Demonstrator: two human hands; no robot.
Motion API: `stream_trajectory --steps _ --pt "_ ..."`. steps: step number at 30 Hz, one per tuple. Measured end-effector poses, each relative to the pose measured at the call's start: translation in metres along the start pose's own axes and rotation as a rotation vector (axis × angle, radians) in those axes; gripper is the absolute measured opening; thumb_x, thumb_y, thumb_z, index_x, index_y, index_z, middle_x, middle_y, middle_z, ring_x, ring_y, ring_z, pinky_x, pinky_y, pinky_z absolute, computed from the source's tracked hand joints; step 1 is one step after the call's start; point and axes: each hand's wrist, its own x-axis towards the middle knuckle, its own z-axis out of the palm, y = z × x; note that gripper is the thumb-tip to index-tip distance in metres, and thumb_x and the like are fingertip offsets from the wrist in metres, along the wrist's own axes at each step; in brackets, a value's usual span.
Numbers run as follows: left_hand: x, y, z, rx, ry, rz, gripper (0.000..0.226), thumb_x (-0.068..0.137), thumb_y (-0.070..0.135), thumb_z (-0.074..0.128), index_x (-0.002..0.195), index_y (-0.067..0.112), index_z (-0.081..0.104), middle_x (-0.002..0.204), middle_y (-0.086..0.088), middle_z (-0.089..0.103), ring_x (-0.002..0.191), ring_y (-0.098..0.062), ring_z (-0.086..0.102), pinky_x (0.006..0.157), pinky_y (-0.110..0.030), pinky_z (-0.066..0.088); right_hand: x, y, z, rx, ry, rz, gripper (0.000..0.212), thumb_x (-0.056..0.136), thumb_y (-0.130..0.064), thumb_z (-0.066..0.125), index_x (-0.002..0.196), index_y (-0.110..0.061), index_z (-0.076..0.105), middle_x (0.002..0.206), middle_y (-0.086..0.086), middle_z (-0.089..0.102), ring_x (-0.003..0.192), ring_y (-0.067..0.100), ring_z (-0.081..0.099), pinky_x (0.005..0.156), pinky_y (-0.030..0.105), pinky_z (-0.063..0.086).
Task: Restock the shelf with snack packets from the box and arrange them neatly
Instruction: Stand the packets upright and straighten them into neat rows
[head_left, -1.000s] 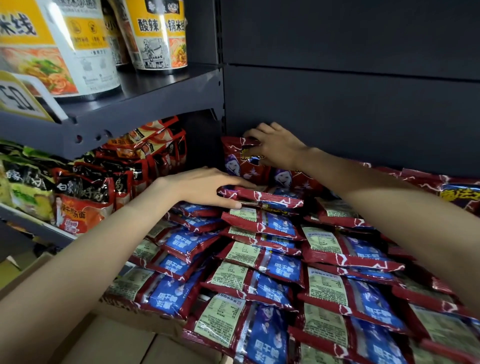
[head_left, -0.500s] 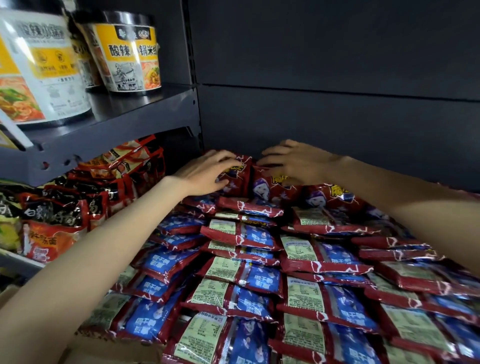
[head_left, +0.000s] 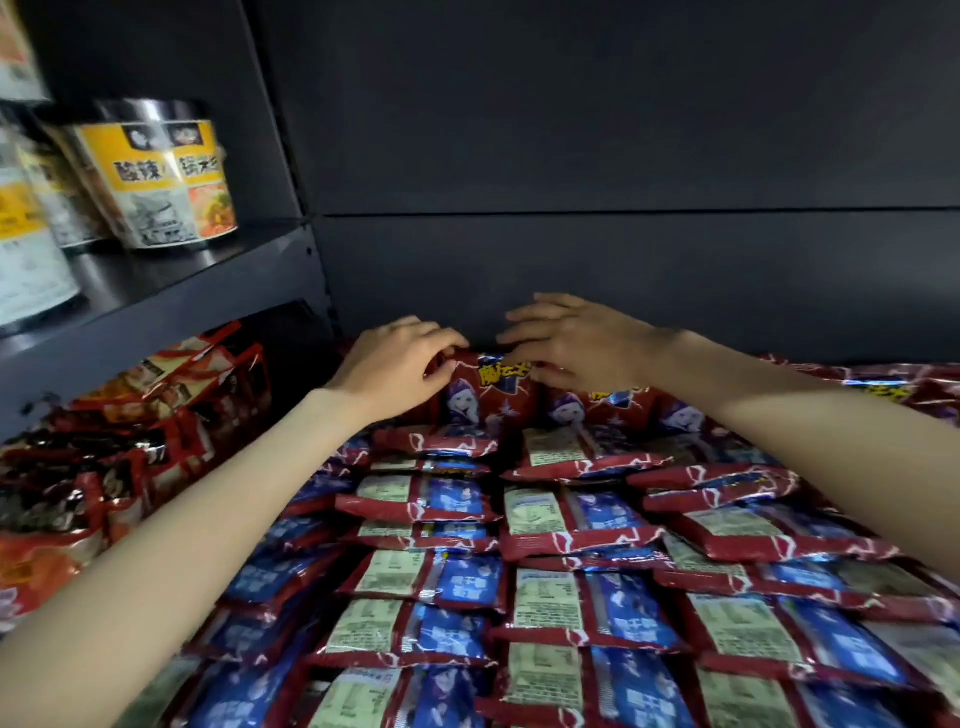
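At far left, yellow-labelled instant noodle tubs stand on the dark upper shelf, and below them red and black noodle packets crowd the neighbouring bay. Moving right, the left hand reaches to the back of the shelf, its fingers curled over the top edge of an upright red snack packet that stands against the dark back panel. Just beside it, the right hand lies over the same packet's top right corner, fingers only loosely bent; whether it pinches the foil or merely presses on it I cannot tell. More packets of the same kind stand in the back row to the right, and in front of them the flat-lying red and blue packets overlap in rows towards the camera. No box is in view.

The step in hand looks like arranging: squaring the back-row packet so that it stands straight. The next move likely calls for a gentle, even push with both hands, without toppling the neighbours.
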Motion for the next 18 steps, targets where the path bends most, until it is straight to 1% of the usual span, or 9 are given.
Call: stream_trajectory --steps 2,3,4,6,9,11,13,16,18 --pt "0.009 0.030 -0.010 -0.051 0.071 0.035 0.024 0.092 0.033 0.049 0.110 0.028 0.065 0.098 0.012 0.068 0.096 -0.013 0.060 0.069 -0.034 0.053 -0.042 -0.001 -0.020 0.084 0.026 0.094 0.036 0.098 -0.032 0.043 0.132 -0.025 0.054 0.132 -0.004 0.057 0.123 0.020 0.050 0.105 0.040 0.036" --pt "0.014 0.047 -0.015 -0.083 0.101 0.055 0.025 0.091 0.036 0.046 0.106 0.029 0.066 0.092 0.015 0.069 0.092 -0.011 0.061 0.067 -0.033 0.053 -0.066 -0.003 -0.030 0.123 0.032 0.147 0.035 0.099 -0.034 0.041 0.130 -0.027 0.055 0.127 -0.007 0.060 0.114 0.019 0.056 0.096 0.037 0.043" --pt "0.019 0.065 -0.020 -0.108 0.134 0.087 0.028 0.090 0.038 0.044 0.102 0.029 0.067 0.086 0.017 0.068 0.087 -0.010 0.062 0.065 -0.032 0.053 -0.091 -0.004 -0.039 0.152 0.026 0.208 0.034 0.099 -0.036 0.040 0.129 -0.031 0.055 0.126 -0.010 0.061 0.109 0.018 0.060 0.089 0.034 0.045" --pt "0.026 0.105 -0.029 -0.138 0.200 0.170 0.029 0.089 0.039 0.043 0.097 0.029 0.069 0.077 0.017 0.067 0.078 -0.009 0.062 0.061 -0.028 0.052 -0.142 -0.004 -0.050 0.202 0.023 0.329 0.033 0.098 -0.040 0.039 0.127 -0.038 0.055 0.123 -0.014 0.063 0.105 0.016 0.062 0.085 0.031 0.045" --pt "0.038 0.163 -0.036 -0.182 0.240 0.239 0.027 0.090 0.039 0.044 0.095 0.029 0.069 0.075 0.018 0.066 0.075 -0.005 0.060 0.064 -0.023 0.050 -0.215 0.001 -0.054 0.240 0.077 0.494 0.031 0.093 -0.038 0.044 0.117 -0.037 0.063 0.108 -0.006 0.070 0.098 0.022 0.064 0.080 0.031 0.047" --pt "0.048 0.199 -0.034 -0.247 0.187 0.230 0.026 0.090 0.041 0.045 0.097 0.030 0.068 0.081 0.019 0.066 0.082 -0.005 0.059 0.069 -0.027 0.052 -0.260 0.010 -0.046 0.239 0.111 0.615 0.031 0.090 -0.037 0.046 0.115 -0.034 0.065 0.111 -0.001 0.069 0.102 0.027 0.063 0.083 0.034 0.048" --pt "0.060 0.234 -0.026 -0.313 0.064 0.191 0.025 0.091 0.044 0.046 0.104 0.033 0.063 0.092 0.021 0.064 0.093 -0.005 0.056 0.079 -0.033 0.051 -0.301 0.021 -0.033 0.219 0.139 0.717 0.029 0.091 -0.031 0.050 0.116 -0.032 0.065 0.117 0.003 0.067 0.106 0.030 0.060 0.087 0.037 0.047" --pt "0.080 0.282 -0.011 -0.306 -0.163 0.132 0.033 0.092 0.051 0.047 0.122 0.038 0.052 0.123 0.016 0.055 0.117 -0.009 0.046 0.097 -0.034 0.042 -0.352 0.032 -0.013 0.194 0.137 0.812 0.033 0.091 -0.020 0.055 0.123 -0.023 0.062 0.121 0.013 0.063 0.108 0.035 0.058 0.086 0.039 0.046" --pt "0.092 0.309 0.000 -0.333 -0.279 0.104 0.041 0.091 0.055 0.046 0.129 0.040 0.044 0.139 0.012 0.043 0.127 -0.011 0.039 0.102 -0.033 0.038 -0.379 0.040 -0.002 0.226 0.125 0.828 0.036 0.091 -0.017 0.055 0.127 -0.019 0.059 0.127 0.014 0.058 0.113 0.034 0.054 0.086 0.039 0.046"
